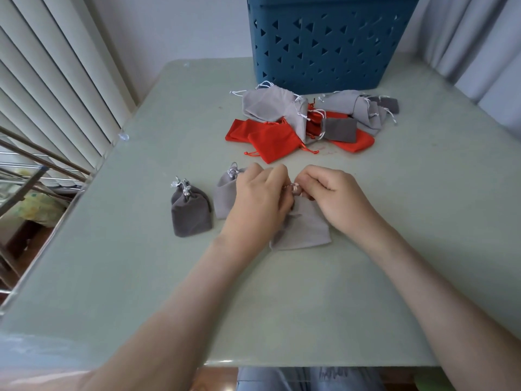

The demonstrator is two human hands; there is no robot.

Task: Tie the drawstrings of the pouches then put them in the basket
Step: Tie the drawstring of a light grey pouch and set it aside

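Pale green table (169, 277), loose pouch pile (304, 122) before blue basket (324, 46)

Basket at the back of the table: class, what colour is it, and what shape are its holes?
Dark blue basket, triangular holes; head view.

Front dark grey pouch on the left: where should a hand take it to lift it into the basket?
Pinch the dark grey pouch at its cinched neck, coming from above and the left. Its body lies flat and limp, while the neck is gathered into a narrow bunch at the far end. A light grey pouch lies close on its right.
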